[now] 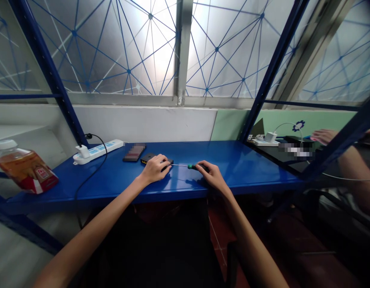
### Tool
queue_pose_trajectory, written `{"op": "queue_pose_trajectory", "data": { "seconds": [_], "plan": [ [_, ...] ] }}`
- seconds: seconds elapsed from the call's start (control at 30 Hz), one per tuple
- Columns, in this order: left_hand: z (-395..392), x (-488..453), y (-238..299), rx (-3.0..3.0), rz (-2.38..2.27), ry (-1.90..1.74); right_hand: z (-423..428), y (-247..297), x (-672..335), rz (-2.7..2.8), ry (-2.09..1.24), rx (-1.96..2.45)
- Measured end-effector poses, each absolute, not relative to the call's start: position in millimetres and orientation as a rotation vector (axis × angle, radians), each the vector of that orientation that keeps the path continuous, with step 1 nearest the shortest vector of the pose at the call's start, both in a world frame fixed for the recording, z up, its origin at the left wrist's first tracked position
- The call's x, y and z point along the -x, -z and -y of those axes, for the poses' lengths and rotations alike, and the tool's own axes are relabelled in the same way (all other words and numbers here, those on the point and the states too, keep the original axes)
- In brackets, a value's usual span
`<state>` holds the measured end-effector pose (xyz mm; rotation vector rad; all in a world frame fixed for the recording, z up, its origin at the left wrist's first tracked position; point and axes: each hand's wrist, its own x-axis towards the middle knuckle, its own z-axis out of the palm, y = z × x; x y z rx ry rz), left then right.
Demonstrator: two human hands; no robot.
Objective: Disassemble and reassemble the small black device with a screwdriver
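Observation:
My left hand [155, 168] lies closed over a small black device [149, 157] on the blue metal shelf [119, 180] and holds it down. My right hand [209, 173] grips a screwdriver [189, 166] with a green and black handle. Its thin shaft points left, and the tip meets the device's right end beside my left fingers. Most of the device is hidden under my left hand.
A dark phone [134, 152] lies behind the device. A white power strip [97, 151] with a plugged adapter and black cable sits further left. A drink bottle [23, 168] lies at the shelf's left end. Another person's hand [323, 136] and arm work at the right neighbouring bench.

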<state>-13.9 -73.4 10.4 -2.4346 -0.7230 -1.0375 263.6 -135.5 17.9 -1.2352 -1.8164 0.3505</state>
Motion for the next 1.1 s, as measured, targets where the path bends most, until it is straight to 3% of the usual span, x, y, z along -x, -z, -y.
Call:
{"op": "queue_pose_trajectory", "data": {
  "seconds": [1.1],
  "plan": [
    [72.5,16.1,-9.2,2.486,0.734,1.08,132.8,-14.8,-265.2,1.838,-0.346,1.248]
  ]
}}
